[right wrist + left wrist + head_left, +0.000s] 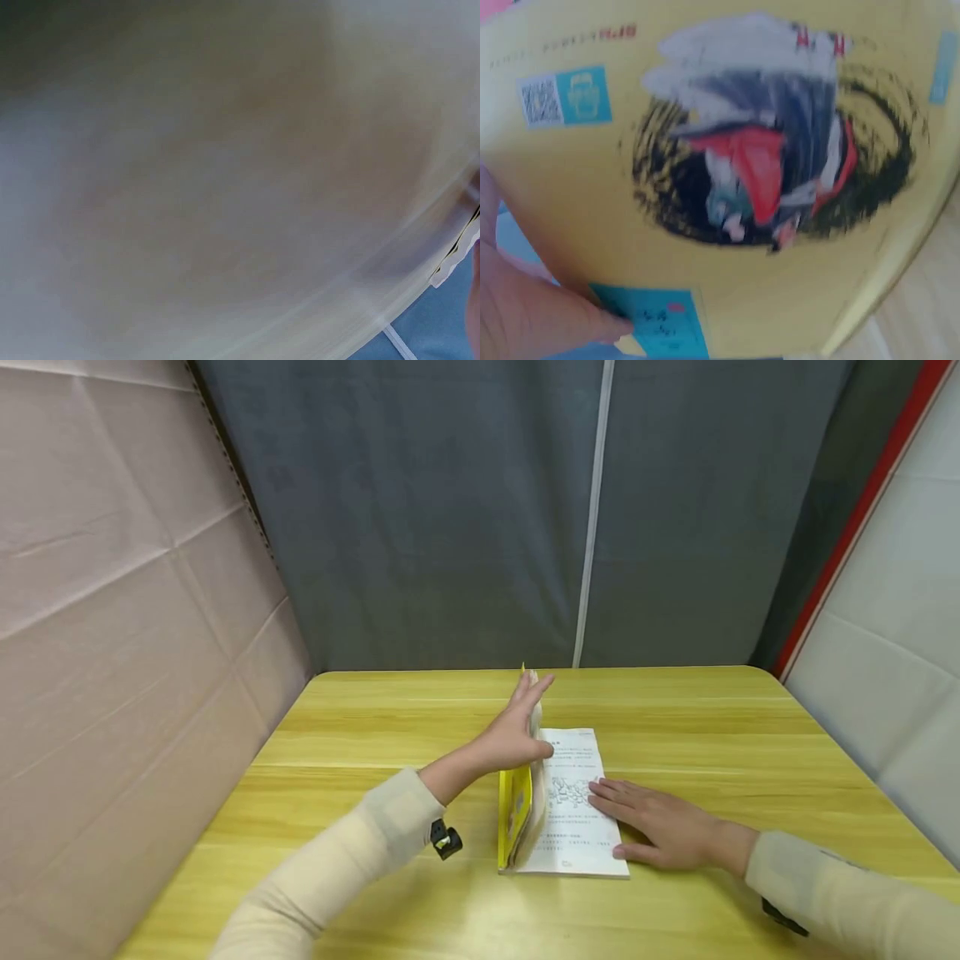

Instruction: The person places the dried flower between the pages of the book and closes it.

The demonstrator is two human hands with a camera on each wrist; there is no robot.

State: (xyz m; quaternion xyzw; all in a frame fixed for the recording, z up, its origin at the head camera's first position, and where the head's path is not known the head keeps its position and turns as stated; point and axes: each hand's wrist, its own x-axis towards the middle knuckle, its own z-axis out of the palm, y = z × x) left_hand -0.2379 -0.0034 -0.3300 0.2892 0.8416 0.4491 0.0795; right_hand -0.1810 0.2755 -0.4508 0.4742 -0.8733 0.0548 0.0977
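Observation:
A yellow-covered book (573, 852) lies spread on the table. Its left part, cover and pages together, stands nearly upright, while the right page with print and a line drawing lies flat. My left hand (512, 739) grips the raised part near its far end, thumb on the page side. The left wrist view shows the yellow cover (727, 277) with a painted picture, and that hand (532, 311) at its edge. My right hand (663, 822) rests on the flat page's right edge with straight fingers. The right wrist view is mostly a blurred pale surface.
The wood-grain table (360, 718) reaches back to a dark grey curtain (435, 527) with a pale vertical strip. A pale fabric wall (135, 610) stands on the left, and a white one (900, 635) with a red edge on the right.

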